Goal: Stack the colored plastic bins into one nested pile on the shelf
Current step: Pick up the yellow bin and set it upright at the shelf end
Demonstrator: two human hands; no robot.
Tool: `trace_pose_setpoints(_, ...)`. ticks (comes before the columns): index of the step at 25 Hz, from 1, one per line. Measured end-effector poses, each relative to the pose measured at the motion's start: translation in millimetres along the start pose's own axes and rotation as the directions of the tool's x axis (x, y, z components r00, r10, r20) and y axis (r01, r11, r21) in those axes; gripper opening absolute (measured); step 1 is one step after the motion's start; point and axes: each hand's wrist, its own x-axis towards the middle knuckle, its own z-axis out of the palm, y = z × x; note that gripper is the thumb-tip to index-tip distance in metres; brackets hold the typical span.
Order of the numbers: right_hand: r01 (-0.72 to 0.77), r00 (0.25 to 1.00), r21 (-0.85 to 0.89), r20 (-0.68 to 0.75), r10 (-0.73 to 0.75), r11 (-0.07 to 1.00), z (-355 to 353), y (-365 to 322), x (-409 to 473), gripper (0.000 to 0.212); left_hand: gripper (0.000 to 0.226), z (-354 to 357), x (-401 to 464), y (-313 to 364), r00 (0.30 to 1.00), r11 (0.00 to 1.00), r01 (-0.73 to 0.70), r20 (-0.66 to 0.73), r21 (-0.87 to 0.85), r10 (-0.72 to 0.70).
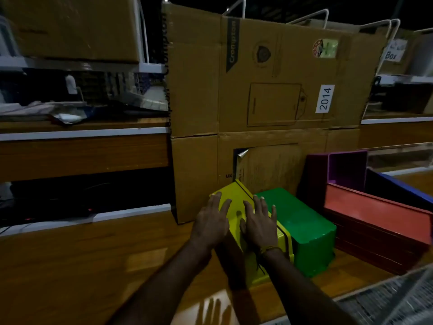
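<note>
Your hands flat on the yellow bin (pixel 236 202), lower centre.
Left hand (pixel 212 222) and right hand (pixel 260 225) rest open-fingered, gripping nothing; green bin (pixel 304 221) touches its right edge.

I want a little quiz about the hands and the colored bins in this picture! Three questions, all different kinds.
1. True or false: both hands rest flat on the yellow bin.
2. Which bin touches the yellow one on its right side? A) purple B) green C) blue
3. Fill in: the number on the white label of the cardboard box is ____.

Key
1. True: the left hand and right hand lie open on it, fingers spread, no grip closed.
2. B, the green bin; the purple bin and blue bin stand farther right, by the red bin.
3. 2014
</note>
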Motion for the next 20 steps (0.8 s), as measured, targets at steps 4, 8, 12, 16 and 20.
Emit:
trace_pose_setpoints(4,-0.039,0.996,-0.039,0.079,0.042,0.998,16.9,12.6,-3.0,0.048,0.058,20.0,-2.0,7.0,0.988,0.998,0.068,0.138,0.006,-0.069)
trace_pose_setpoints(8,-0.203,0.969,-0.036,0.137,0.206,0.979,18.7,13.8,0.9,0.053,0.048,34.4,-9.0,7.2,0.981,0.998,0.054,0.186,-0.022,-0.049)
trace_pose_setpoints(12,-0.246,0.967,0.001,0.065,0.245,0.969,12.0,13.4,6.6,0.059,0.043,28.9,-13.0,2.5,0.986,0.998,0.029,0.166,-0.047,-0.021)
trace_pose_setpoints(16,-0.293,0.956,0.027,0.033,0.292,0.956,7.2,0.5,7.4,0.047,0.045,22.7,-20.4,-12.8,0.984,0.998,0.016,0.176,-0.058,-0.006)
trace_pose_setpoints(20,-0.178,0.984,0.066,-0.018,0.179,0.982,0.3,-38.3,-1.5,0.030,0.050,11.7,-31.2,-45.4,0.982,0.995,0.051,0.186,-0.091,-0.034)
